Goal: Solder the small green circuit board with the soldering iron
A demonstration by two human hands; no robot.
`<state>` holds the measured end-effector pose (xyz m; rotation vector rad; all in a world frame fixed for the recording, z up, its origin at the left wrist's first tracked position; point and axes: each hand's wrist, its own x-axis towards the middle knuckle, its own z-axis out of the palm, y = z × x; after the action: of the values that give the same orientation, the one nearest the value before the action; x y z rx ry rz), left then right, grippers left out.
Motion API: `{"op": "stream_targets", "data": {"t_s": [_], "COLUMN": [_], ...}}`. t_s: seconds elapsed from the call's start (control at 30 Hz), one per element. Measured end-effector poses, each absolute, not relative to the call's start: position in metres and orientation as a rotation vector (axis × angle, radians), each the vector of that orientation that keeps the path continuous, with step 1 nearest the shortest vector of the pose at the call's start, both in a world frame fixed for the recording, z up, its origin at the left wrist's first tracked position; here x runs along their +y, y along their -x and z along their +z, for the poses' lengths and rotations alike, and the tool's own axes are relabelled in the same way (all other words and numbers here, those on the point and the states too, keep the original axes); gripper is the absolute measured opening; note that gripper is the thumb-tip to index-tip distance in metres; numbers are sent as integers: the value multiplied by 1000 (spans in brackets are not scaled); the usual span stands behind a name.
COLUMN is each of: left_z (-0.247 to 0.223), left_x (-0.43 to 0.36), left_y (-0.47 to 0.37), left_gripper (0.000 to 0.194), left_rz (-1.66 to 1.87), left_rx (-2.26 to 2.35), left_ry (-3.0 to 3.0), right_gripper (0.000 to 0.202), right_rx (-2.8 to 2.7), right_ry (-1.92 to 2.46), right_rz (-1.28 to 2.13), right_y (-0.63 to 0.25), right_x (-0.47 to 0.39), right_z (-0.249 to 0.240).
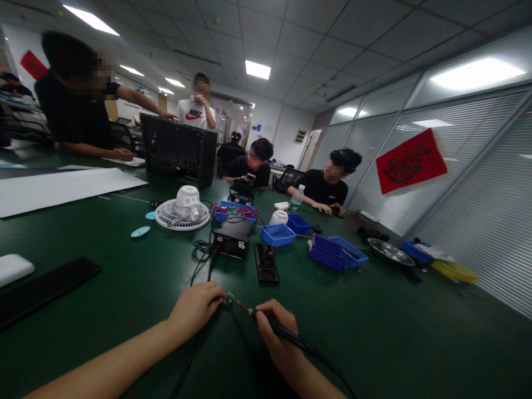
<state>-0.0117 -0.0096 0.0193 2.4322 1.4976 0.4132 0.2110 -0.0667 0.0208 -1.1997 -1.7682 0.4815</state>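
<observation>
My right hand [279, 335] is closed around the black handle of a soldering iron [286, 334]. Its metal tip points left and meets, or nearly meets, a small green circuit board [229, 298] low in the middle of the view. Pinched fingers of my left hand [201, 305] are at the board's left edge, where thin red wires show. Whether they grip the wires or the board itself is too small to tell. Beyond my hands sits a black soldering station [231, 238] with a cable. A black iron stand [266, 263] lies to its right.
A white fan [183, 213], blue trays [278, 235], a metal bowl [390, 252] and a yellow tray [455, 271] are on the green table [374, 332]. At left lies a long black object [45, 291]. Several people sit or stand around a black monitor [178, 147] and the far side.
</observation>
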Motion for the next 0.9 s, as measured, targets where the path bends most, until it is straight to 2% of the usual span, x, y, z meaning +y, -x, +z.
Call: {"op": "stream_targets", "data": {"t_s": [0.9], "left_z": [15], "left_x": [-10], "left_y": [12], "left_gripper": [20], "left_rz": [394], "left_rx": [1468], "left_ry": [-2528], "right_gripper": [18], "right_rx": [-1756], "right_ry": [1215], "right_rz": [490], "right_y": [-209], "right_x": [-68], "right_z": [27]}}
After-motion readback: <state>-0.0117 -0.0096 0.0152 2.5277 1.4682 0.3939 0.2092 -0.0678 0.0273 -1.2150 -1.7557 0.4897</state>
